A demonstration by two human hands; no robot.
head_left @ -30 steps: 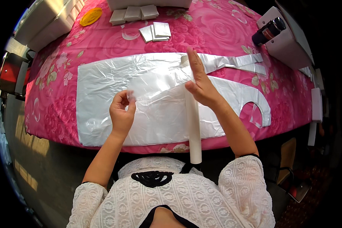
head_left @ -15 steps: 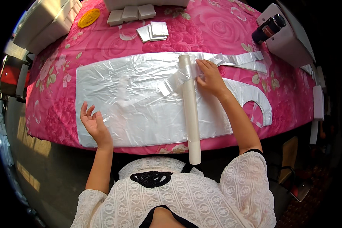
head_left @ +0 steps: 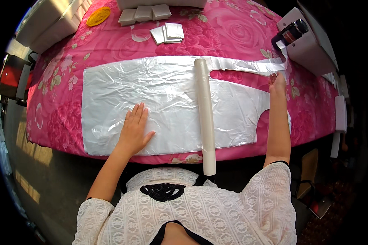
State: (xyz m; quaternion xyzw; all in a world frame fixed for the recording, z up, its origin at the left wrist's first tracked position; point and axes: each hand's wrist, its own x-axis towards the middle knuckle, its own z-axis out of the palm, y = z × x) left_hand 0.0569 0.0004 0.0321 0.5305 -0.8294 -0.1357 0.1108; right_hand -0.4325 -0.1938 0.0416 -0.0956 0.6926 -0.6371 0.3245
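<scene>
A thin, shiny white plastic apron (head_left: 171,94) lies spread across the table, its cut-out neck end and straps toward the right. Flat on its left half rests my left hand (head_left: 134,130), open with the fingers stretched out. A long pale tube (head_left: 205,118) lies across the apron, its near end sticking out past the table edge. My right hand (head_left: 277,82), fingers curled together, is at the far right beside the strap ends. It pinches a plastic strap (head_left: 285,55) that curls up behind the fingers; the fingertips are partly hidden.
Folded white plastic packets (head_left: 167,33) lie behind the apron, with more packets (head_left: 144,13) farther back. A yellow dish (head_left: 98,16) stands near white foam boxes (head_left: 53,28) at far left. A dark bottle (head_left: 290,32) leans by a white box (head_left: 310,45) at right.
My right hand has moved right from the tube to the strap ends, and the strap folded over the tube is drawn off it. My left hand has come down flat onto the apron, farther right.
</scene>
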